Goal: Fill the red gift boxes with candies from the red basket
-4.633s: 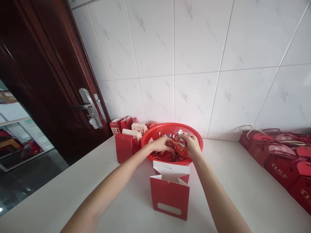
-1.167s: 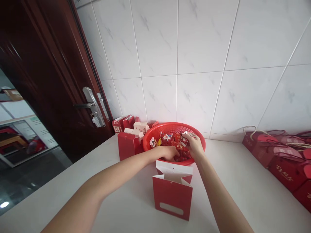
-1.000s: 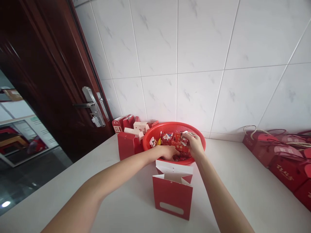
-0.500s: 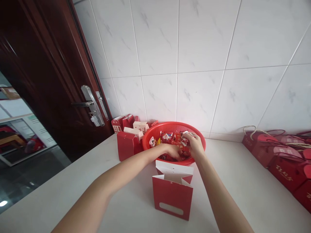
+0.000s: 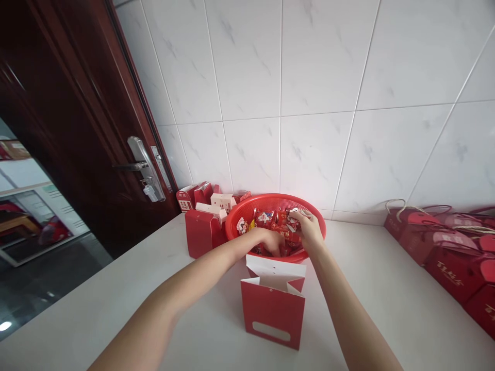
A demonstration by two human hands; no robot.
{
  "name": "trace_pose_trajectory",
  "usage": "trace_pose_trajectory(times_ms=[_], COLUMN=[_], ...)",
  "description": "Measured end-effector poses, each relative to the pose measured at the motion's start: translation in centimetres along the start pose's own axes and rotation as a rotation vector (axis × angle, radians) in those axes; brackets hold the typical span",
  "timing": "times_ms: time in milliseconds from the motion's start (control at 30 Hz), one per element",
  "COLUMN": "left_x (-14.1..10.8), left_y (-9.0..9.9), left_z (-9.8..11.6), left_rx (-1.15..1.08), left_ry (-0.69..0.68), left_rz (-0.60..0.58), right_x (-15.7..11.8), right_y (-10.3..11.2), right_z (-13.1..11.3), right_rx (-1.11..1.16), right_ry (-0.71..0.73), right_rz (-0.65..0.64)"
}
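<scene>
Left hand (image 5: 271, 241) among wrapped packets (image 5: 265, 218) in a red basket (image 5: 270, 199), fingertips hidden, their state not discernible, right hand (image 5: 310, 228) clamping one printed packet (image 5: 293, 221) between fingers, red carton (image 5: 273, 309) upright in front

left hand (image 5: 274, 243) partly hidden among wrapped sweets (image 5: 265, 218), colander (image 5: 247, 202) partly behind red gift box (image 5: 273, 309), handled boxes (image 5: 444, 270) cut off at right

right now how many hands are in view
2: the left hand is among wrapped pieces in the red basket, partly hidden; the right hand, at the basket's right side, holds a packet. No others show.
</scene>
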State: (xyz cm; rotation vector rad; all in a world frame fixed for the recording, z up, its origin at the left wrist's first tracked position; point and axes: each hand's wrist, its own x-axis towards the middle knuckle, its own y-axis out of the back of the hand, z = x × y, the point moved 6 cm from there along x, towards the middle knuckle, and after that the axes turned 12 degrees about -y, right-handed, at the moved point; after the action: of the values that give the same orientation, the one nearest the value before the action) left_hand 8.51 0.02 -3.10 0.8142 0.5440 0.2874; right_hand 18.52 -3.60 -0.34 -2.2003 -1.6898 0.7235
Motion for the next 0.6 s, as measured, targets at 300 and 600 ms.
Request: trace_pose_trajectory(times_ms=[300, 600], left_x=[-1.8, -1.9], left_y=[5.1, 5.9], left_z=[-2.8, -4.9], left_rx=[-0.437, -0.748], left_ry=[-0.207, -0.145], left_rz=[0.434, 0.702], right_x=[0.2, 0.1], right_y=[0.4, 0.4], right_z=[-0.3, -0.3], right_rx=[0.077, 0.072], right_ry=[0.053, 0.023], right_rz=[0.037, 0.037])
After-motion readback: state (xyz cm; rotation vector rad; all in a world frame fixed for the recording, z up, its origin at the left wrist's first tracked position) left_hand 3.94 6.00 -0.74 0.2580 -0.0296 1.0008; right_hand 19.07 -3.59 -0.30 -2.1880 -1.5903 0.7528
